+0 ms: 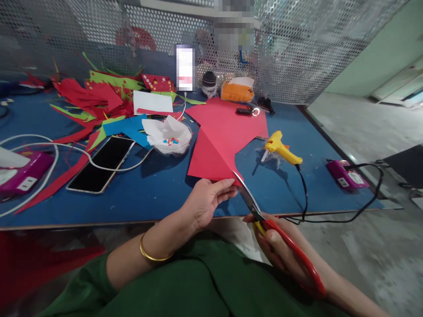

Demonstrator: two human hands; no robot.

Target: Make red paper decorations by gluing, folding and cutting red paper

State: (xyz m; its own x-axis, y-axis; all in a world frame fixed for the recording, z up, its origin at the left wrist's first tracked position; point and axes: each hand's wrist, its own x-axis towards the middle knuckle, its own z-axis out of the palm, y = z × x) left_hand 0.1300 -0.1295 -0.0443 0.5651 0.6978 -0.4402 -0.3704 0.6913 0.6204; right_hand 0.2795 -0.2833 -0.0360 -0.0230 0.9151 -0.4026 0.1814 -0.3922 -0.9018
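Observation:
A folded sheet of red paper (211, 154) lies near the front edge of the table, overlapping more red paper behind it. My left hand (209, 198) pinches its near edge between thumb and fingers. In my right hand (280, 242) is a pair of scissors (294, 251) with red and yellow handles. The blades point away from me, and their tips meet the paper's near right corner, just right of my left fingertips. Part of the scissors' grip is hidden by my right fingers.
A yellow glue gun (282, 149) rests to the right, its cord running toward a purple power socket (346, 175). Left are a phone (101, 165), a white cable, a paper-lined bowl (168, 136) and a heap of paper scraps (95, 99). Perforated metal panels (297, 57) stand behind.

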